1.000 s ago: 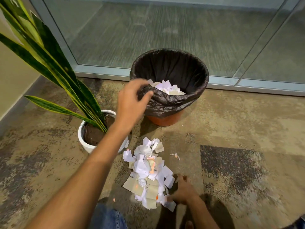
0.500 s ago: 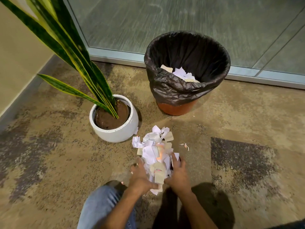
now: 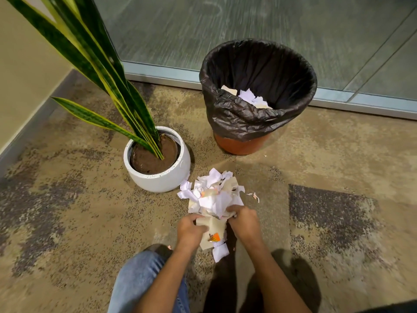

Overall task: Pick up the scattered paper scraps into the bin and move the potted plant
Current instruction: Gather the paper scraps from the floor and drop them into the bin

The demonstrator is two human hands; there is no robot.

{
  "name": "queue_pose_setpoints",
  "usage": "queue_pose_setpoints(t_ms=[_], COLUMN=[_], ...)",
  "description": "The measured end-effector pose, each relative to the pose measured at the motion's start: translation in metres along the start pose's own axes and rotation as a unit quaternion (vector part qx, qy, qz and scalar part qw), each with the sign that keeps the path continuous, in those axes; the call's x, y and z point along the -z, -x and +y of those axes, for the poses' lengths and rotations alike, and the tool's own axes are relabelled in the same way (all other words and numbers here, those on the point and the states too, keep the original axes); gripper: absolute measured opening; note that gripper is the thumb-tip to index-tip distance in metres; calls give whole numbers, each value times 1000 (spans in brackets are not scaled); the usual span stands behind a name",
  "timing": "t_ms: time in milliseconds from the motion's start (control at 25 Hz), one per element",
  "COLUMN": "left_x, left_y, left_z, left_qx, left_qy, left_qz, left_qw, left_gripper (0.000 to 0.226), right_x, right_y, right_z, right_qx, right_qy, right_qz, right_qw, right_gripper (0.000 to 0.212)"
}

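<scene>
A heap of white, beige and orange paper scraps point(image 3: 213, 196) lies on the carpet in front of me. My left hand point(image 3: 189, 231) and my right hand point(image 3: 242, 221) curl round the near end of the heap from either side and grip a bunch of scraps between them. An orange bin point(image 3: 240, 146) lined with a black bag point(image 3: 228, 114) stands beyond the heap, with a few scraps inside. Left of the heap, touching its edge, stands a snake plant point(image 3: 106, 71) in a white round pot point(image 3: 162, 179).
A glass wall with a metal floor rail point(image 3: 158, 73) runs behind the bin and plant. A beige wall point(image 3: 24, 71) closes the left side. A tiny scrap point(image 3: 255, 196) lies right of the heap. My knee in blue jeans point(image 3: 144, 283) is at the bottom.
My left hand came back from the bin rim down to the heap. Both hands have closed in on the scraps and bunched them together. The view has shifted left and down.
</scene>
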State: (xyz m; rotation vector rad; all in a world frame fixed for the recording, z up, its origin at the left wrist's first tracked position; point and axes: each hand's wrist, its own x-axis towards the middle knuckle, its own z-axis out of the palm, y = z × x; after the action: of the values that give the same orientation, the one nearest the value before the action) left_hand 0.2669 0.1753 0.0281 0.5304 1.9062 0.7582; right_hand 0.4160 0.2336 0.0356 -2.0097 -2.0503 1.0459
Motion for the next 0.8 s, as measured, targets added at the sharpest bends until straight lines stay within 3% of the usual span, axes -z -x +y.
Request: queue_pose_setpoints(t_ms=[160, 280, 400, 520, 640, 800], left_x=[5, 8, 12, 17, 15, 11], left_y=[4, 3, 4, 4, 5, 7], left_z=[11, 19, 23, 21, 16, 13], left_qx=[-30, -80, -108, -110, -86, -80], left_qy=[14, -19, -33, -43, -55, -51], left_qz=[15, 25, 20, 15, 1, -1], left_qw=[999, 996, 993, 993, 995, 996], left_gripper=[32, 34, 41, 45, 41, 40], right_x=[31, 64, 106, 162, 222, 272], right_y=[-6, -8, -7, 0, -4, -42], right_z=[2, -17, -46, -78, -111, -143], right_qx=[-33, -20, 15, 53, 113, 178], right_qy=[42, 20, 0, -127, -294, -270], right_qz=[-110, -97, -84, -42, 45, 216], right_qw=[992, 995, 996, 990, 948, 921], right_gripper=[23, 8, 6, 7, 10, 19])
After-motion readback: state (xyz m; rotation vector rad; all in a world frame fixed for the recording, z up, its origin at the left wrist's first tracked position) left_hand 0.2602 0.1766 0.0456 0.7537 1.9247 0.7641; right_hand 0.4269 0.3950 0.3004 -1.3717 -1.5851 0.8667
